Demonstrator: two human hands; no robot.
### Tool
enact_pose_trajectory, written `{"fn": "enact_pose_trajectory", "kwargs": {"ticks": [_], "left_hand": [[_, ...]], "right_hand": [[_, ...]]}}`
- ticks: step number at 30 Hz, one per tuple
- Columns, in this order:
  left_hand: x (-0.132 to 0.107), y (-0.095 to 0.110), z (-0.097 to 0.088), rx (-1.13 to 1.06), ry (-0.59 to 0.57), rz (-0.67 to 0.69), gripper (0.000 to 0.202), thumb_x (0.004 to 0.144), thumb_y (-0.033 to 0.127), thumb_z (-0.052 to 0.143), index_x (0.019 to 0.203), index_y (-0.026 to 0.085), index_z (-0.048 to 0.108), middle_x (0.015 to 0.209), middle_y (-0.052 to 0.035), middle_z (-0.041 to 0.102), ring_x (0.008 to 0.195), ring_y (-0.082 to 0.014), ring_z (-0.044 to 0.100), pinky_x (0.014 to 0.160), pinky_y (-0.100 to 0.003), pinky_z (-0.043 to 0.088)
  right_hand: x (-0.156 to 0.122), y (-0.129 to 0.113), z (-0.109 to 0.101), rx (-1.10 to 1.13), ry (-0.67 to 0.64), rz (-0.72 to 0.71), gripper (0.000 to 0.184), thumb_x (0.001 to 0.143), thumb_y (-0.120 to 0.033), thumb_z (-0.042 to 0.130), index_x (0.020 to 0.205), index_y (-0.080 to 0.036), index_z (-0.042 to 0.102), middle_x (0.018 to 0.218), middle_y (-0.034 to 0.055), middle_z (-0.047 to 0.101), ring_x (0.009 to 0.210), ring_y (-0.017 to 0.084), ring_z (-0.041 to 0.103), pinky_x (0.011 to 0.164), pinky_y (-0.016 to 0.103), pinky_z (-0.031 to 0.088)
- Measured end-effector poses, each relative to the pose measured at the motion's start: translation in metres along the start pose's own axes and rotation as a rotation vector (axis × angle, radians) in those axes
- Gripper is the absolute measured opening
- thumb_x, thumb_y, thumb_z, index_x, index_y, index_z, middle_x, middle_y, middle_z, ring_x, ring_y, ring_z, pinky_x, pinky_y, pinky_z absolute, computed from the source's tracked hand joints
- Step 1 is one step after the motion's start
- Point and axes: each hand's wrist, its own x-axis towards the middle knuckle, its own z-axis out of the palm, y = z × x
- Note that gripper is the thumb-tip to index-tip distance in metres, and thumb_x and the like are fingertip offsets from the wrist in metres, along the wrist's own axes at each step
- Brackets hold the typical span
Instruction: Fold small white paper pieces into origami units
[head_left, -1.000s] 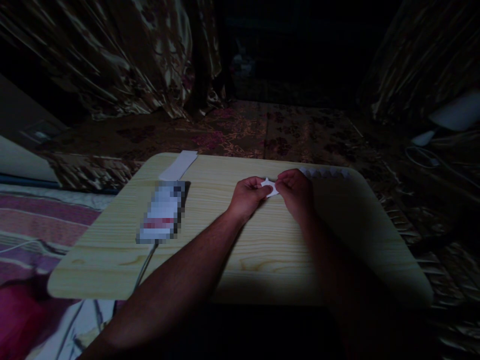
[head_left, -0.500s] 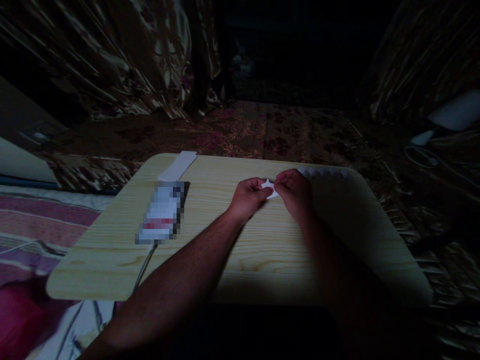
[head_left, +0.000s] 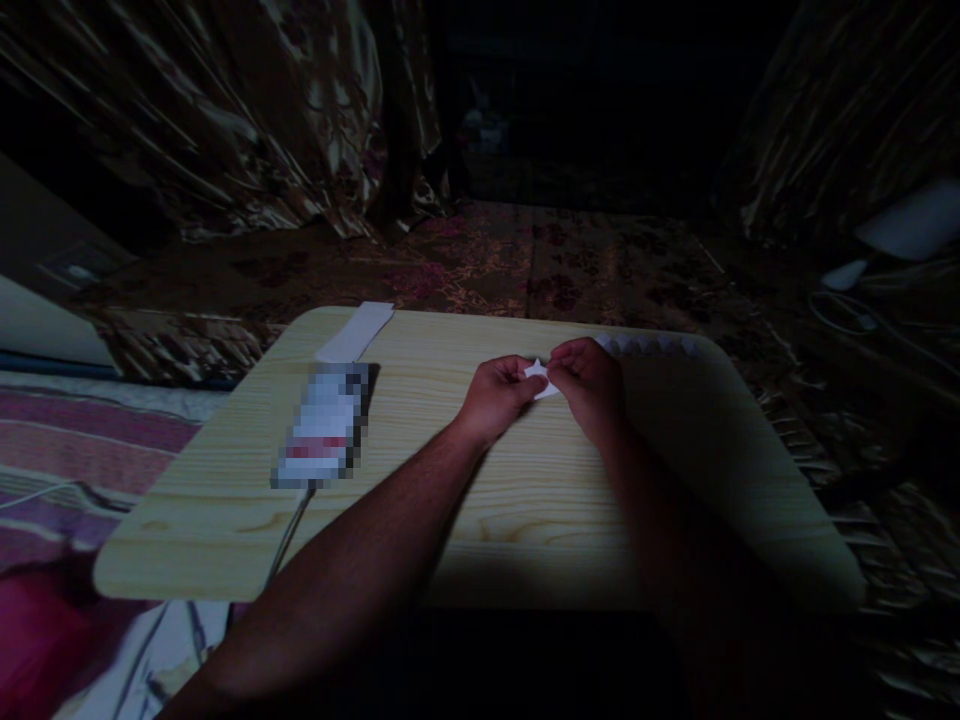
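Note:
A small white paper star (head_left: 535,369) is held between my two hands, above the middle of the wooden table (head_left: 420,420). My left hand (head_left: 496,393) pinches its left side, the thumb lying across the front. At its right edge, the bent fingertips of my right hand (head_left: 591,385) close on the paper; exactly what they grip there is partly hidden. Several small folded paper pieces (head_left: 656,345) stand in a row along the far right edge, just beyond my right hand. White paper strips (head_left: 358,332) lie at the far left.
A pixelated phone-like device (head_left: 322,425) with a cable (head_left: 291,535) lies on the table's left side. Behind the table is a patterned cloth surface (head_left: 480,260) below curtains (head_left: 322,110). A white lamp-like object (head_left: 911,222) is at right, striped bedding (head_left: 75,440) at left.
Both hands stay in nearly the same place. The right fingertips have shifted very slightly at the star's edge.

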Motion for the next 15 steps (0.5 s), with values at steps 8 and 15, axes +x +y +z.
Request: {"fn": "enact_pose_trajectory", "kwargs": {"ticks": [8,15], "left_hand": [[-0.0008,-0.0004,-0.0004,0.023,-0.014,0.021,0.025,0.060,0.027,0.080,0.070,0.013,0.062,0.062,0.0011,0.060,0.051,-0.0068,0.048,0.052,-0.021,0.036],[-0.0006,0.0001,-0.0004,0.032,-0.014,0.009,0.026,0.057,0.026,0.082,0.070,0.013,0.063,0.061,0.0013,0.060,0.051,-0.0067,0.048,0.051,-0.021,0.036]], "right_hand": [[-0.0004,0.0010,0.0001,-0.020,0.008,-0.030,0.015,0.069,-0.022,0.065,0.082,-0.022,0.057,0.073,-0.0005,0.065,0.066,0.016,0.062,0.061,0.029,0.049],[-0.0003,0.0011,0.0003,-0.013,-0.013,-0.007,0.017,0.068,-0.023,0.065,0.083,-0.022,0.058,0.073,-0.0011,0.065,0.065,0.015,0.062,0.060,0.028,0.049]]}}
